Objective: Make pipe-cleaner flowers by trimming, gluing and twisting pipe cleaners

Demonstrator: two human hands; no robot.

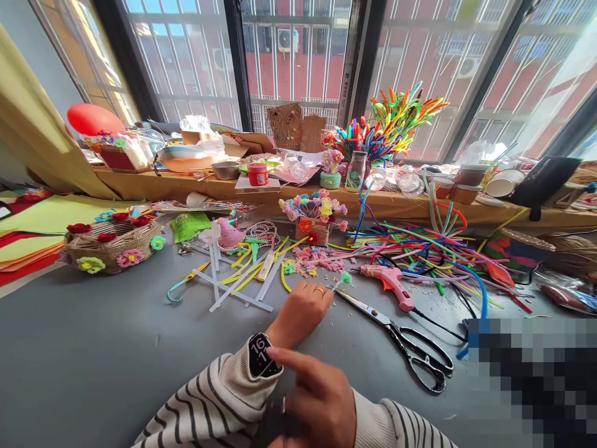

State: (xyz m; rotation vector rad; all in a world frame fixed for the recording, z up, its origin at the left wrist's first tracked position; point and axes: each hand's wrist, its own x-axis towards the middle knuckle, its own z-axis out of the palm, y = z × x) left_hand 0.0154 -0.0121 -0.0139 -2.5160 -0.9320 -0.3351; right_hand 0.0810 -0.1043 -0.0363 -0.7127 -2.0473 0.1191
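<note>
My left hand is closed, palm down over the grey table, with a ring on one finger. From its fingertips sticks out a small green fuzzy flower on a thin stem. On that wrist a smartwatch shows a lit face with large digits. My right hand holds nothing that I can see. Its index finger is stretched out with the tip at the watch's edge; the other fingers are curled and partly blurred. Black-handled scissors lie right of my left hand, and a pink glue gun lies just beyond them.
Clear glue sticks lie left of my hand. Colourful pipe cleaners are heaped at the back right. A flower-trimmed twine basket stands at the left, a small flower basket at the back. The glue gun's cord runs right.
</note>
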